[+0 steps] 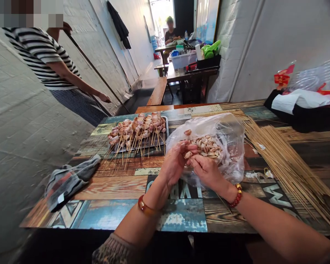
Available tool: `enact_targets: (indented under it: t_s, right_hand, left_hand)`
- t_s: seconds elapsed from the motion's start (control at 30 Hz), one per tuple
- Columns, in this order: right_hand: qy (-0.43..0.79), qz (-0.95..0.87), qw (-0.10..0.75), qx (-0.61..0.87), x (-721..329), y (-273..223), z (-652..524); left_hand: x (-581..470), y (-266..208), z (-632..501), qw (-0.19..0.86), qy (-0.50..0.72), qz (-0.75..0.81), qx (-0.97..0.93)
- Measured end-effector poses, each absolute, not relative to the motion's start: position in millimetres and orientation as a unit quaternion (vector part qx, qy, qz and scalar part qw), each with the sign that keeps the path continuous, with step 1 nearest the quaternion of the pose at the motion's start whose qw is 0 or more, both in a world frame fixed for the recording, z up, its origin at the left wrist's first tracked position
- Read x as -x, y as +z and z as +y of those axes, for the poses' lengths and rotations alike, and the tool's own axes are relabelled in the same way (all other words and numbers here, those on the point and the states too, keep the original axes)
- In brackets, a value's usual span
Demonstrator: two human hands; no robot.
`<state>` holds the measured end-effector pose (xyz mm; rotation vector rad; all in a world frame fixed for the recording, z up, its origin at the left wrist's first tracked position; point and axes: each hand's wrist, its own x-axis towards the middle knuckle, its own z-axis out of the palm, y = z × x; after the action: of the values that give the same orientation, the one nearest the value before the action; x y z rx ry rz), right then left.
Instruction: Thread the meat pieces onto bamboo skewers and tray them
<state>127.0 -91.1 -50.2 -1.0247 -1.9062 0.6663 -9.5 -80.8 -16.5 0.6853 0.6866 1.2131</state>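
My left hand (173, 161) is curled with a garlic clove (188, 155) at its fingers, over a clear plastic bag (233, 135). Right against it, my right hand (207, 170) is closed in a pinch on a thin bamboo skewer (224, 201), whose lower end sticks out below my wrist. The skewer's tip is hidden between my hands. Loose garlic cloves (209, 145) fill the open bag behind my fingers. Left of the bag, a metal tray (167, 126) bears several skewers of threaded garlic (139, 128), their bare sticks pointing toward me.
A spread bundle of bamboo skewers (288, 165) lies on the table's right. A grey cloth (71, 179) sits at the left edge. Far right is a black bag (297, 117) with white paper. A person in stripes (44, 58) stands left with a long pole; another sits far back.
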Motion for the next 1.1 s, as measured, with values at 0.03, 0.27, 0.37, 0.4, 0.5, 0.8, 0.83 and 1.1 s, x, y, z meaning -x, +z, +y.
enact_targets:
  t_s: [0.03,0.27,0.37,0.4,0.5,0.8,0.83,1.1]
  right_hand:
    - [0.261,-0.765,0.425,0.408,-126,-51,-91]
    - [0.239,-0.768,0.427,0.414,-123,-56,-96]
    - [0.245,-0.764,0.428,0.417,-122,-56,-97]
    - [0.246,-0.761,0.431,0.418,-122,-55,-97]
    - [0.251,-0.752,0.441,0.420,-121,-53,-95]
    - [0.330,-0.721,0.423,0.438,-124,-44,-94]
    - [0.344,-0.715,0.420,0.440,-124,-44,-94]
    - [0.497,-0.632,0.436,0.404,-133,-39,-92]
  left_hand:
    - [9,-17,-81,0.711,0.546,0.318,-0.310]
    - [3,-18,-86,0.700,0.541,0.352,-0.306]
    - [0,-18,-88,0.697,0.543,0.349,-0.311]
    - [-1,-18,-89,0.697,0.543,0.347,-0.315]
    - [-5,-20,-91,0.695,0.541,0.348,-0.322]
    - [-1,-21,-88,0.720,0.508,0.344,-0.324]
    - [0,-21,-88,0.722,0.503,0.342,-0.329]
    - [1,-24,-89,0.640,0.490,0.397,-0.439]
